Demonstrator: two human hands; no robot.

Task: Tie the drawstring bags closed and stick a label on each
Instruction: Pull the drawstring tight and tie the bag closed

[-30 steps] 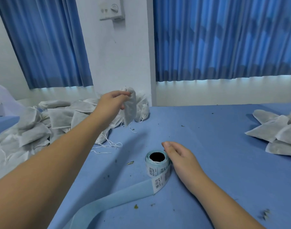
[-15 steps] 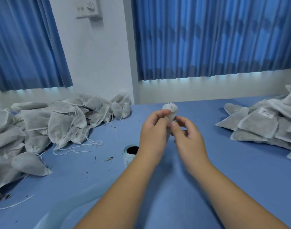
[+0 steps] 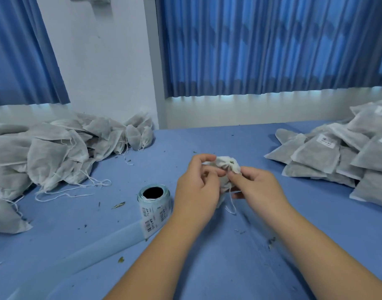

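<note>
Two hands were above the table [image 3: 229, 267]: left hand [image 3: 196, 191] curled around the drawstring bag [image 3: 225, 162], right hand [image 3: 257, 187] pinched its string [image 3: 230, 198] at the gathered neck. Label roll [image 3: 154, 199] stood at their nine o'clock.

Packing workroom: blue worktable [image 3: 207, 267], heaped bags [image 3: 55, 152], label roll [image 3: 154, 201].

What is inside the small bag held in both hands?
Only a few dark green flecks show at the gathered mouth of the bag. The left hand and right hand grip it, and with the white fabric they cover the rest of its contents.
</note>
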